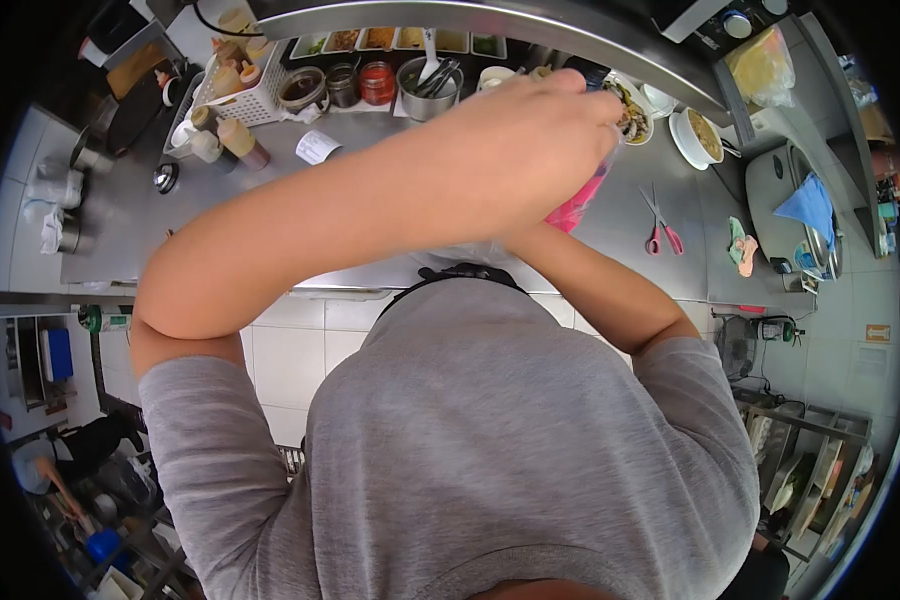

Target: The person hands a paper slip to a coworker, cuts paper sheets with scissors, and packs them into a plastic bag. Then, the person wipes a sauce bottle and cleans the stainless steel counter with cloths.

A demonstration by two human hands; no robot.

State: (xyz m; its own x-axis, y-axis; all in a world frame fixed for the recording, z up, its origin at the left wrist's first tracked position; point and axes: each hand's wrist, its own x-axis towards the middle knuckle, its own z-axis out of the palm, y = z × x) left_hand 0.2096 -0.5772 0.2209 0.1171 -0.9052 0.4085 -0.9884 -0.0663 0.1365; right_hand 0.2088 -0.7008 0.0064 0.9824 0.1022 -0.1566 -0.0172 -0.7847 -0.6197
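My left hand (560, 140) reaches across to the right above the steel counter, its fingers curled closed. What they grip is hidden behind the hand. A bright pink piece with clear plastic (576, 208) shows just below this hand, partly covered by it. My right forearm (600, 280) runs up and leftward beneath the left wrist. The left arm covers my right hand, so its fingers do not show. More clear plastic (475, 252) peeks out under the left forearm. Scissors with pink handles (662, 225) lie on the counter to the right.
Along the back stand a steel pot with utensils (430, 88), a red jar (377, 83) and a white basket of bottles (240, 95). A bowl of food (698, 138) sits at right, near a large lidded container (785, 205). An overhead steel shelf (490, 22) spans the top.
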